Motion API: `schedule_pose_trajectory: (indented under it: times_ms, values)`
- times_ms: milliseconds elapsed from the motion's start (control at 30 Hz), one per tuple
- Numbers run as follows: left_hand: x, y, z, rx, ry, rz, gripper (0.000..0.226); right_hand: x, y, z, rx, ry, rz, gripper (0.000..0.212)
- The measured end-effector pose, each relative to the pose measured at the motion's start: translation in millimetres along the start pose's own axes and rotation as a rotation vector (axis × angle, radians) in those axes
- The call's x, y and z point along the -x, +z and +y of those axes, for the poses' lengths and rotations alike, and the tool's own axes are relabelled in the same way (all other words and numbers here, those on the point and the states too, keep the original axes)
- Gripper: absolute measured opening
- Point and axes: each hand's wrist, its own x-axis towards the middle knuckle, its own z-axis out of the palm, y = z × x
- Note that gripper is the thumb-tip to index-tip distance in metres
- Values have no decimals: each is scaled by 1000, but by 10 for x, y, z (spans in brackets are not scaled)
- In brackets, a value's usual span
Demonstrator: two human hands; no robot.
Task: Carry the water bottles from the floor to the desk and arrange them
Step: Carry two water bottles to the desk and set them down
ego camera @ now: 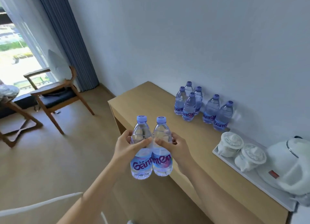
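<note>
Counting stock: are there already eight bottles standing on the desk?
No, six bottles stand on the desk; two more are in the hands.

Two clear glossy plastic water bottles, left one [141, 148] and right one [162, 146], smooth lilac plastic caps, shiny printed film labels in blue and purple. Six like bottles [203, 106] along the desk's back edge, same clear plastic, same sheen. Light wooden desk [151, 103]: smooth matt top, faint grain. White glossy kettle [288, 163] at the right end, smooth plastic with a shiny metal-looking rim. Two white glazed ceramic cups [241, 150] on a smooth white tray [251, 178]. Brown wooden armchair [57, 96], satin finish, dark matt seat pad. Blue-grey pleated cloth curtain [67, 39]. Wall [184, 31] matt painted.
</note>
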Motion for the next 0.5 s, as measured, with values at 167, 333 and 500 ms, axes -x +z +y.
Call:
schedule_pose_trajectory:
  times_ms: [167, 333, 500]
  values:
    - [-1029, 197, -27, -46, 7, -222, 50, -666, -72, -5, -19, 6, 201, 20]
    - [-1889, 494, -32, -100, 12, -443, 45, -1156, -176, 7, -48, 25, 484, 23]
    - [-2355, 881, 3, -158, 7, -665, 52, -1329, -360, 47, -51, 20, 712, 29]
